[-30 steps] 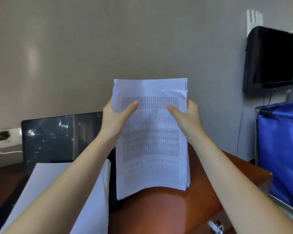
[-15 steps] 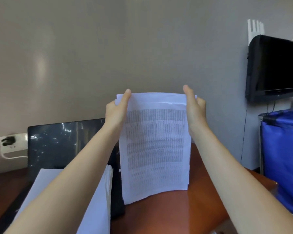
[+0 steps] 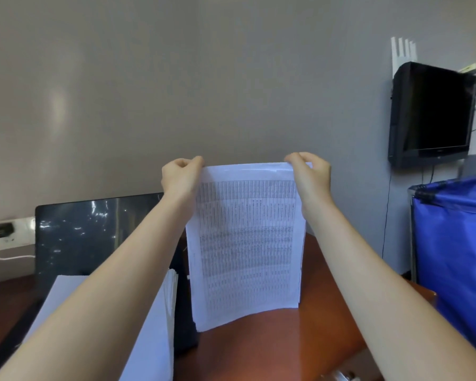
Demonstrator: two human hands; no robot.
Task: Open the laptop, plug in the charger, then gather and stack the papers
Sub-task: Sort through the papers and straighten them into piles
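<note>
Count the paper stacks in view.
2. The upright stack stands on the desk, pinched by the left hand and right hand; the flat stack lies lower left, partly hidden.

Print on papers (image 3: 245, 243) illegible

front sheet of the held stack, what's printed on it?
Dense dark table rows on white paper; head view.

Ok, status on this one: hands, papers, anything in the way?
Left hand and right hand pinch top corners of the printed sheaf. Sheaf upright, bottom edge at the desk. A second stack lies left by the laptop, not blocking.
</note>
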